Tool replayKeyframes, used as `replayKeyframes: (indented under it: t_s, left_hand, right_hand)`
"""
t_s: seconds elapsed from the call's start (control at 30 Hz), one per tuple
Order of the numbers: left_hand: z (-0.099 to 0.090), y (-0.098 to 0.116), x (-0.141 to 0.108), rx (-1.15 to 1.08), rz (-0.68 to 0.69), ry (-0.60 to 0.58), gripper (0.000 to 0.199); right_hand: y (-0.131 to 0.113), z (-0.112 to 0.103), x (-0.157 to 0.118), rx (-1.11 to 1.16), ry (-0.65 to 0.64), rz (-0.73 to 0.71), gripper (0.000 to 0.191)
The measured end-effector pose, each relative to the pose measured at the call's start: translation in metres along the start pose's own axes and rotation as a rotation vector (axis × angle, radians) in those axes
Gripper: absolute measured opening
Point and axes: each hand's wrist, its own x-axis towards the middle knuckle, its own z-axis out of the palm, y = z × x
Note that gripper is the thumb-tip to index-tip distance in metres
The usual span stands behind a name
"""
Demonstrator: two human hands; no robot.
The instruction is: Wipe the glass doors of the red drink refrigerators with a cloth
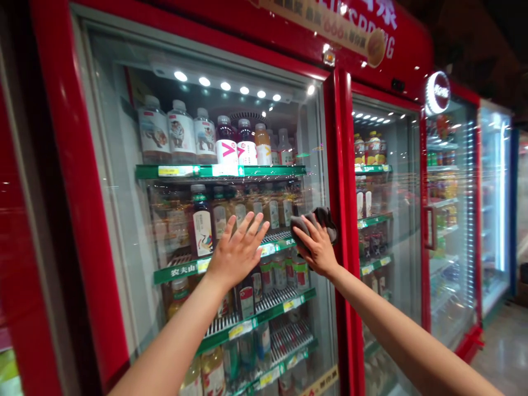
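My left hand (238,252) is raised in front of the glass door (124,220) of a red drinks fridge, fingers spread and nothing in them. Whether its palm touches the glass I cannot tell. Farther right, my right hand (317,245) presses a dark grey cloth (303,224) against the glass near the door's right edge. Part of the cloth bunches out past the fingers, and the rest is hidden under the hand. Behind the glass, bottles stand on green-edged shelves, among them a dark bottle with a white label (202,228) left of my left hand.
A red door frame (344,220) runs upright just right of the cloth. Beyond it stand a second glass-fronted section (396,209) and another fridge with a door handle (430,228). Shiny floor (501,346) shows at lower right.
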Motion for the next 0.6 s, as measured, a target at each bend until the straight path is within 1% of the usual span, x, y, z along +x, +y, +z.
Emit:
replayKeyframes:
  t_s: [0.03,0.07,0.1,0.17,0.2,0.23,0.27,0.3,0.33,0.4,0.47,0.53,0.6]
  left_hand:
    - [0.0,0.0,0.0,0.015,0.003,0.004,0.079]
    - [0.0,0.0,-0.001,0.033,0.007,0.008,0.078]
    - [0.0,0.001,-0.001,0.052,0.009,0.014,0.077]
    - [0.0,0.001,-0.001,0.088,0.013,0.023,0.074]
    - [0.0,0.001,-0.001,0.101,0.014,0.024,0.073]
    - [-0.001,0.001,-0.001,0.11,0.015,0.025,0.072]
    - [-0.001,0.001,0.0,0.113,0.016,0.025,0.071]
    - [-0.002,0.001,0.0,0.114,0.016,0.026,0.07]
    - [-0.002,0.002,0.0,0.112,0.016,0.026,0.07]
    - [-0.002,0.002,0.0,0.106,0.015,0.025,0.069]
    - [-0.002,0.002,-0.001,0.102,0.015,0.022,0.069]
    - [-0.002,0.002,-0.002,0.101,0.016,0.015,0.07]
    - [-0.002,0.003,-0.002,0.104,0.017,0.011,0.07]
  right_hand:
    - [0.004,-0.001,-0.005,0.013,0.006,-0.013,0.056]
    - [0.009,-0.001,-0.004,0.026,0.05,0.021,0.056]
    - [0.014,0.0,0.003,0.04,0.116,0.08,0.056]
    - [0.016,0.004,0.029,0.063,0.258,0.21,0.057]
    - [0.013,0.006,0.043,0.065,0.303,0.245,0.057]
    - [0.008,0.008,0.055,0.063,0.318,0.25,0.057]
    - [0.001,0.009,0.062,0.057,0.304,0.227,0.057]
    - [-0.005,0.009,0.063,0.049,0.269,0.183,0.057]
    - [-0.011,0.009,0.059,0.04,0.217,0.123,0.057]
    - [-0.015,0.005,0.039,0.02,0.1,-0.015,0.057]
    - [-0.009,0.001,0.019,0.001,0.037,-0.1,0.057]
    - [-0.001,0.001,0.013,-0.009,0.09,-0.052,0.058]
    - [0.0,0.006,0.024,-0.007,0.202,0.073,0.059]
